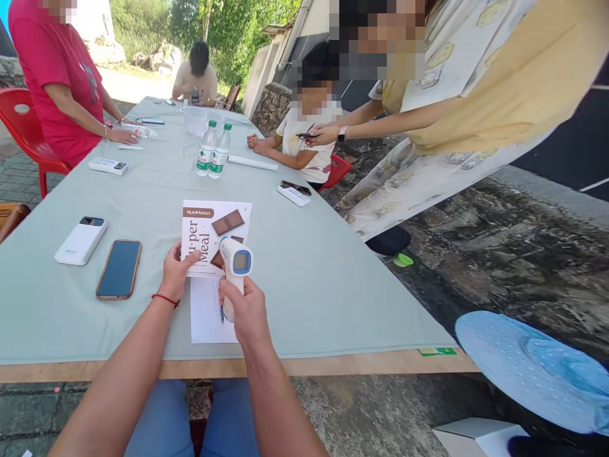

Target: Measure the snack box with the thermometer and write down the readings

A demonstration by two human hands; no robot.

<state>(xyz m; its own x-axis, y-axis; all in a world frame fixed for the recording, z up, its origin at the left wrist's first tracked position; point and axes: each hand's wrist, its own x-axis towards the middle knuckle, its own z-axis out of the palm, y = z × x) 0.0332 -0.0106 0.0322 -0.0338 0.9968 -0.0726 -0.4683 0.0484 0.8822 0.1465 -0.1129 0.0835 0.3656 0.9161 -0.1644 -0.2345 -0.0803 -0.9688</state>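
Note:
My left hand (pixel 177 270) grips the lower left edge of a flat NutriMotion packet (pixel 197 225), which has chocolate bars printed on its front. In my right hand (pixel 248 311) is a white and blue infrared thermometer (pixel 235 279), held upright by its handle with the small screen facing me. Its head overlaps the right part of the packet. Beneath both lies a white sheet of paper (pixel 204 317) with faint writing. A dark pen (pixel 222 313) shows partly beside the thermometer handle. Left of my left hand rests a phone (pixel 118 270) in a brown case.
White power banks (pixel 82 242) (pixel 108 165) lie on the cloth-covered table (pixel 333 304). Two water bottles (pixel 212 152) stand farther back near a clear basin (pixel 194 119). Several people are around the table, one standing at right (pixel 457 127). A blue hat (pixel 528 368) is at lower right.

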